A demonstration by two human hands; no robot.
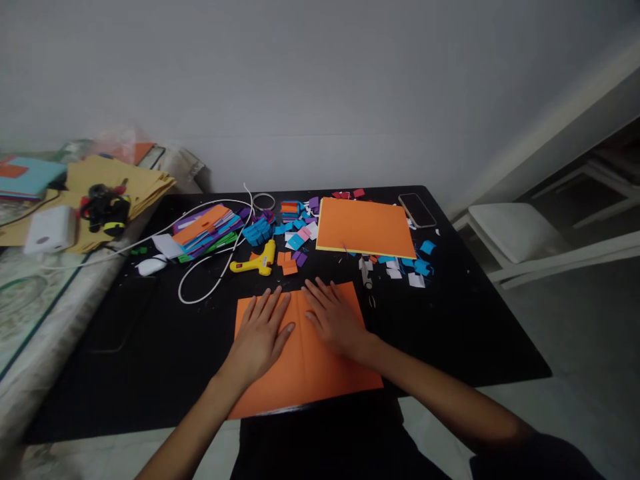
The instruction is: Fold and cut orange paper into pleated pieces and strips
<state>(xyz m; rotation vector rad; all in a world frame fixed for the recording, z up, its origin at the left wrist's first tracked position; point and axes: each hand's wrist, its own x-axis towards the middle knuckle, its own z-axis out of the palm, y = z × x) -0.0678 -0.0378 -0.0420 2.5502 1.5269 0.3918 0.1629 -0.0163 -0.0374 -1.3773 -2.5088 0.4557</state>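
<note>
An orange sheet of paper [295, 380] lies spread at the near edge of the black table, with a crease running down its middle. My left hand [261, 333] rests flat on the sheet's left half, fingers stretched out. On the right half my right hand [336, 319] also lies flat, its fingers slightly spread. Neither hand holds anything. Just beyond the sheet sits a yellow glue gun [257, 260], close to some small orange paper pieces [287, 263].
A stack topped with orange paper [365, 228] lies at the back, beside a phone [417, 210]. Coloured paper strips [207, 230], a white cable [181, 287] and a white mouse [151, 265] are at the left. A white chair [517, 232] stands right of the black table [465, 327].
</note>
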